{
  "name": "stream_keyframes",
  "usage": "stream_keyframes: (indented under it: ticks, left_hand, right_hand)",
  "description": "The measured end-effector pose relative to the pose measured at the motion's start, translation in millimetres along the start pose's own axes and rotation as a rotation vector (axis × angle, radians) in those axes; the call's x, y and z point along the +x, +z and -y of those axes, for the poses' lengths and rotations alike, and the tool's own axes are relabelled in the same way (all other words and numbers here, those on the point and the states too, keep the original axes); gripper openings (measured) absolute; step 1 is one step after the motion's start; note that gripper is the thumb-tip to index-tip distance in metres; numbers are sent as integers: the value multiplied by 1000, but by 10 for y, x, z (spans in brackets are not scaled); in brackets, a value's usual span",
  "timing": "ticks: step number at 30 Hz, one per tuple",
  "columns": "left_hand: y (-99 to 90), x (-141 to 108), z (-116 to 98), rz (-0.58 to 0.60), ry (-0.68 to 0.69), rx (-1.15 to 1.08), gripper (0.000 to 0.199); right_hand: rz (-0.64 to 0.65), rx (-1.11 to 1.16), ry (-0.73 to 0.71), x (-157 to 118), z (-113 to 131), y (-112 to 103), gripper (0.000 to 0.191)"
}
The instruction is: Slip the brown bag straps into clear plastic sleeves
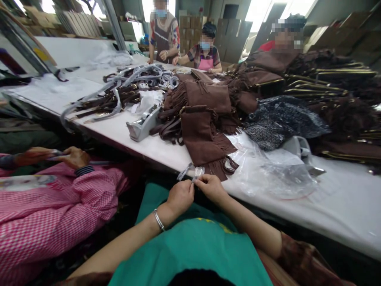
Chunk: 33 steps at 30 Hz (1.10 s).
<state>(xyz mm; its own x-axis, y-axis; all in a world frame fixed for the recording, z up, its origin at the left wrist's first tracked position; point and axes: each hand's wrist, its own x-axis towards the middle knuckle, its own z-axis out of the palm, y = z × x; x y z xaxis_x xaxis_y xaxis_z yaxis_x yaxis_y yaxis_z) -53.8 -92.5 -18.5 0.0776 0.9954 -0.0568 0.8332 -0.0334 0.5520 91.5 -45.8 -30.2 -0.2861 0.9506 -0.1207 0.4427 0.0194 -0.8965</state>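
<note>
My left hand [181, 195], with a silver bangle on its wrist, is closed in a pinch at the table's front edge. Fingertip to fingertip with it, my right hand [210, 186] pinches the same small piece of clear plastic wrap [199, 171]. A greyish wrapped end [185, 171] sticks up beside the fingers. Just beyond them, a brown fringed bag [196, 135] lies flat with its fringe toward me. What sits between the fingertips is partly hidden.
More brown bags [297, 75] pile up at the right, beside clear plastic bags [268, 171]. Tape dispensers [143, 125] and wrapped straps [119, 89] lie on the white table [98, 133]. At left, a person in pink checks [59, 214] holds a strap. Three people stand or sit beyond.
</note>
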Motion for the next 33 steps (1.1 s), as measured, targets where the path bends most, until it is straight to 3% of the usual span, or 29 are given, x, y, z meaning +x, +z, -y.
stream_keyframes:
  ticks: [14,20,33]
  left_hand:
    - [-13,-11,71,58,71,245,38]
    - [9,-18,47,80,124,287,32]
    - [-76,62,84,54,35,140,35]
  right_hand:
    - [-36,-132,216,40,8,52,41]
    - [-60,-176,237,85,1,87,41]
    - [25,286,373,-73,50,-1,13]
